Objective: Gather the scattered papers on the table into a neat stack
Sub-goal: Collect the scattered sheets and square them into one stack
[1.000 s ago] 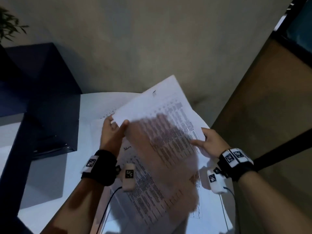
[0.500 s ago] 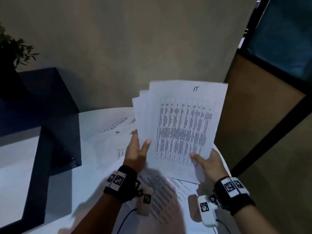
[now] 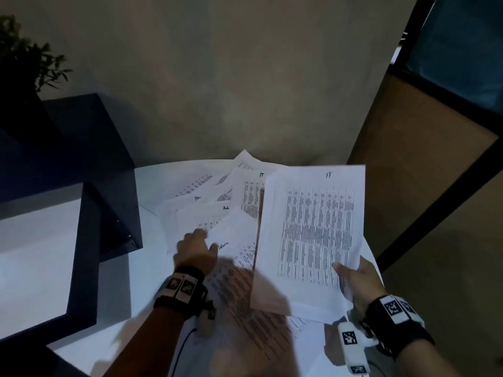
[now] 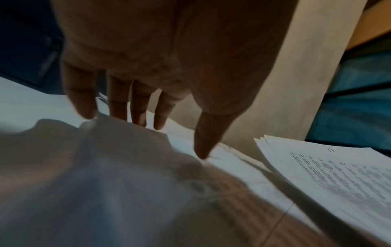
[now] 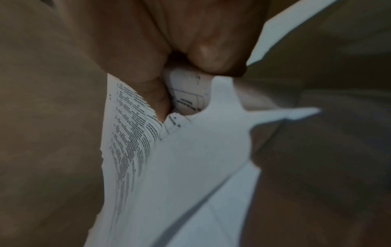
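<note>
My right hand [image 3: 353, 278] grips a bundle of printed sheets [image 3: 313, 235] by its lower right corner and holds it raised over the right side of the white table [image 3: 141, 257]. In the right wrist view the thumb and fingers [image 5: 211, 56] pinch that bundle [image 5: 169, 167]. Several loose printed papers [image 3: 217, 202] lie fanned across the table's far middle. My left hand [image 3: 196, 248] is low over them, blurred. Its fingers [image 4: 118, 103] point straight down at a sheet [image 4: 148, 150] and hold nothing; the thumb tip touches the paper. The held bundle [image 4: 330, 173] shows at the right.
A dark blue box-like cabinet [image 3: 81, 164] stands left of the table, with a potted plant [image 3: 24, 58] on top. A grey wall [image 3: 245, 77] runs behind. A brown panel with black framing [image 3: 424, 164] stands to the right. More paper [image 3: 258, 322] lies near me, in shadow.
My left hand has let go of the bundle and dropped to the loose papers on the table. The right hand alone now holds the bundle, shifted to the right.
</note>
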